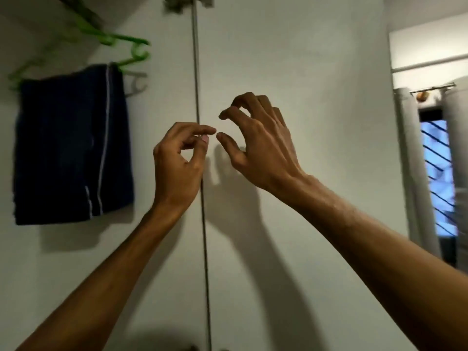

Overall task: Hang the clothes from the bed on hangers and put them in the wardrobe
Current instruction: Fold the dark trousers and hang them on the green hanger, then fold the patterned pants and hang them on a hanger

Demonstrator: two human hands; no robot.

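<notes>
Both hands are raised to the seam (196,72) of the closed wardrobe doors (316,72), likely to part them: the left hand (177,158) is curled there, any pinch cannot be told; the right hand (258,140) is kept loose, empty. Navy shorts (71,143) are left on a green hanger (138,55) outside

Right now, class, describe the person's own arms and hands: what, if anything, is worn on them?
Both forearms are bare; no sleeve shows. The left hand and right hand wear no gloves, and no ring, watch or bracelet is visible.
</notes>
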